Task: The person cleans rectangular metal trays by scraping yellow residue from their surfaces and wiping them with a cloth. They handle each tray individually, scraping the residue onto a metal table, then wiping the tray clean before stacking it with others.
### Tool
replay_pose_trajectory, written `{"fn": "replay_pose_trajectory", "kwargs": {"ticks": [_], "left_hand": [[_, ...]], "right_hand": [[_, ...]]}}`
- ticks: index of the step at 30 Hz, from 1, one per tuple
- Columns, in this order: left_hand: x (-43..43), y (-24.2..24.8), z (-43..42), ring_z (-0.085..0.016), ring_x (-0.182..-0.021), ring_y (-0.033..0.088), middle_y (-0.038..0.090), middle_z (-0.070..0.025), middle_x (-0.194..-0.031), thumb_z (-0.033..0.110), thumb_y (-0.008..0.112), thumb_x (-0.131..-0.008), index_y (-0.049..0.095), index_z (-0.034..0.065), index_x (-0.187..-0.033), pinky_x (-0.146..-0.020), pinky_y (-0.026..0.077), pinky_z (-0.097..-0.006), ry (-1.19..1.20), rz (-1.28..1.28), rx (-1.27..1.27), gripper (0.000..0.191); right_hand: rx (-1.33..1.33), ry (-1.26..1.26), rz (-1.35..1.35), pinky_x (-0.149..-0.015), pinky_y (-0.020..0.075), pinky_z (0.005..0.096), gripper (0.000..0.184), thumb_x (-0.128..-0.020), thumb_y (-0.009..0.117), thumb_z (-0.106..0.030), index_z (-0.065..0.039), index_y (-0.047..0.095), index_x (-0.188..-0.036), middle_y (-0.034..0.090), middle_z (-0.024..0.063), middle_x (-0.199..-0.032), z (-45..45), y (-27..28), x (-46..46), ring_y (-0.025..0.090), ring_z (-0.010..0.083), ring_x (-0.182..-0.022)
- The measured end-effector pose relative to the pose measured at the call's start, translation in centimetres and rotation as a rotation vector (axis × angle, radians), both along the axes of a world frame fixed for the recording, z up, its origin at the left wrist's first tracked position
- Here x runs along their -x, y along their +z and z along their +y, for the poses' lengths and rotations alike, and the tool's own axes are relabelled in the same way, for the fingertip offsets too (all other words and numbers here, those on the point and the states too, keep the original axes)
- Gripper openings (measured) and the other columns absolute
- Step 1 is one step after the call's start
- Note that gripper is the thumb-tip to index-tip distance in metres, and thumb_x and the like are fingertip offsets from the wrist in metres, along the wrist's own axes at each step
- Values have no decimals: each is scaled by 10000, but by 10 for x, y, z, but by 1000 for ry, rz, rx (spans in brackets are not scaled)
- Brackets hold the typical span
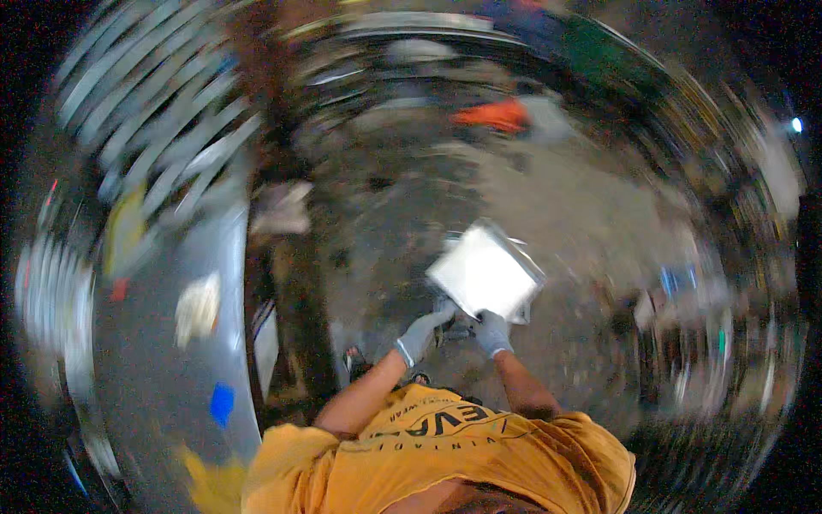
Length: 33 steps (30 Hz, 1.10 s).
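Observation:
A square panel with a bright white face and a grey rim (483, 273) is held out before my body, turned cornerwise. My right hand (493, 334), in a light grey glove, grips its near edge with the thumb on top. My left hand (424, 333), gloved alike, holds the near left edge; its fingertips are blurred and partly hidden. Dark and grey shapes show between the hands below the panel, too blurred to name.
On my left runs a grey worktable (160, 385) bearing a whitish cloth-like item (198, 310), a blue piece (222, 403) and a yellow item (215, 478). Pale bars (154, 109) lie farther up. An orange-red object (493, 115) is ahead beyond the concrete floor (578, 186).

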<state>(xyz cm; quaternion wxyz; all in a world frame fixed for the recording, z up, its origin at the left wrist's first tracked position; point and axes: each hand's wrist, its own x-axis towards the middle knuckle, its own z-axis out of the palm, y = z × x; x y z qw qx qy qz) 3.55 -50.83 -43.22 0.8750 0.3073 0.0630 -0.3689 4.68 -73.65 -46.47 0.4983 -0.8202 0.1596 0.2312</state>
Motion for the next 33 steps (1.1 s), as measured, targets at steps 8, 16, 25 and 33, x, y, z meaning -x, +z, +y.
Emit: {"fn": "replay_pose_trajectory", "kwargs": {"ticks": [8, 16, 25, 33], "left_hand": [[163, 32, 282, -329, -1100, 673, 720, -160, -1173, 287, 609, -996, 670, 22, -1247, -979, 524, -436, 926, -320, -1680, 370], [310, 36, 380, -454, -1379, 428, 498, -227, -1478, 377, 653, -940, 566, 96, -1408, -1114, 277, -702, 629, -27, -2417, 553], [238, -61, 428, -412, -1523, 274, 362, -176, -1628, 469, 557, -975, 446, 92, -1527, -1212, 196, -650, 624, 154, -2210, 678], [154, -2, 536, -370, -1397, 414, 503, -180, -1487, 371, 644, -924, 477, 125, -1505, -1085, 355, -583, 518, -289, -2218, 652]], "right_hand": [[234, 1155, -677, -918, 520, 524, 391, -913, 670, -294, -36, 662, -1207, 694, 253, -1124, 325, -32, -66, 654, 450, -1058], [267, 1335, -1416, -994, 483, 555, 608, -861, 694, -513, -85, 648, -1289, 625, 195, -1333, 715, 92, 28, 573, 355, -1259], [-253, 1843, -790, -977, 521, 423, 419, -905, 634, -191, 3, 621, -1276, 678, 171, -1190, 842, 45, 242, 667, 318, -1079], [-369, 1529, -978, -991, 516, 377, 343, -985, 616, -189, 6, 644, -1266, 709, 136, -1189, 858, 97, -64, 665, 252, -1110]]}}
